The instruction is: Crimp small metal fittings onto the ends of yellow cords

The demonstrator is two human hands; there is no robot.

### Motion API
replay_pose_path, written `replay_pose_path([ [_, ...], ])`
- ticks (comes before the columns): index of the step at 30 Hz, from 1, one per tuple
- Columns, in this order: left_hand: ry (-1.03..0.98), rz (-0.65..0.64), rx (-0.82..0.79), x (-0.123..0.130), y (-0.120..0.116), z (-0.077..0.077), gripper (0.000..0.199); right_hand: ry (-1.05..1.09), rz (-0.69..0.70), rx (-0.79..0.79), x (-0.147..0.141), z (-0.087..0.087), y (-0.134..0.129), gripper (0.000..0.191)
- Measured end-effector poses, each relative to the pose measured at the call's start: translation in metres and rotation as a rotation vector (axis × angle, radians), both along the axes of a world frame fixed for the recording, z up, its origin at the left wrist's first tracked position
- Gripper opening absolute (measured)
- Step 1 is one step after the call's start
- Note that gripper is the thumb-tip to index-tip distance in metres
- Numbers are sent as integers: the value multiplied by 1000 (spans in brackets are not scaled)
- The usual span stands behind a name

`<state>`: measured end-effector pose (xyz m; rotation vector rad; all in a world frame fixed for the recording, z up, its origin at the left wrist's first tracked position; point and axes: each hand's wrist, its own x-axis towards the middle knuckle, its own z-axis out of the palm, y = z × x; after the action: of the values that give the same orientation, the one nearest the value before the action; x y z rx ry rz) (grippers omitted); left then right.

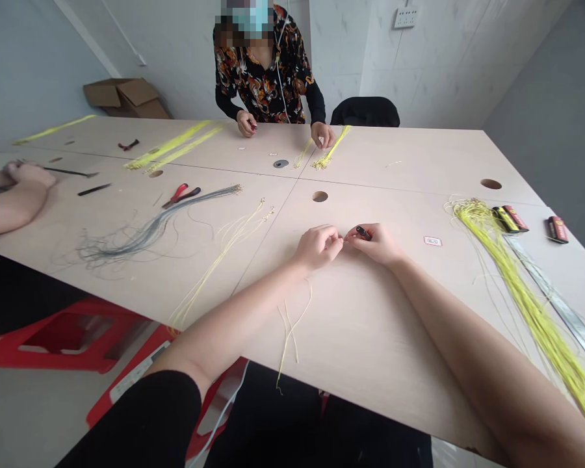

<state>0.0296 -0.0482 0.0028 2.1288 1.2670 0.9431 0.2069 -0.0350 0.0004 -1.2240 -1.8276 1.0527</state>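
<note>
The big wooden table (409,169) fills most of the view, and both hands work low over it, close together. The right hand (374,244) is closed around small dark pliers (363,233), with the tip pointing at the other hand. The left hand (318,247) is curled shut, its fingertips (338,237) almost meeting the pliers. What it pinches is too small to see.

Nothing stands between the two hands, so they have room to stay steady. To the right of the grip lies a long bunch of yellow cords (521,305), with a metal ruler (556,305) beside it. To the left are pale yellow cords (229,253), and past them are gray cords (146,227) and red pliers (180,195). A few loose yellow strands (290,331) lie just below the left arm.

Across the table, a co-worker's hands (283,130) rest near more yellow cords. Another person's arm (19,195) lies far to the left. A little white tag (432,241) sits just right of the grip.
</note>
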Motion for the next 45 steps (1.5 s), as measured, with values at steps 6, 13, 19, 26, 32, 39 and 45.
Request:
replay_pose_path([
  [6,-102,-78,76,1,-1,2,19,20,30,-1,0,-1,0,21],
  [13,-62,-50,0,0,0,1,33,2,48,4,1,-3,2,21],
  [19,-29,-37,15,0,0,2,36,8,67,5,1,-2,1,22],
  [26,-25,-11,13,2,0,0,19,17,30,-5,0,2,-1,21],
  [32,-14,1,16,5,0,-2,16,30,33,-7,0,4,0,21],
  [39,-1,-18,51,4,2,-4,17,11,29,6,0,3,0,24],
  [45,-23,-33,38,4,3,-5,17,-1,27,8,0,0,1,25],
])
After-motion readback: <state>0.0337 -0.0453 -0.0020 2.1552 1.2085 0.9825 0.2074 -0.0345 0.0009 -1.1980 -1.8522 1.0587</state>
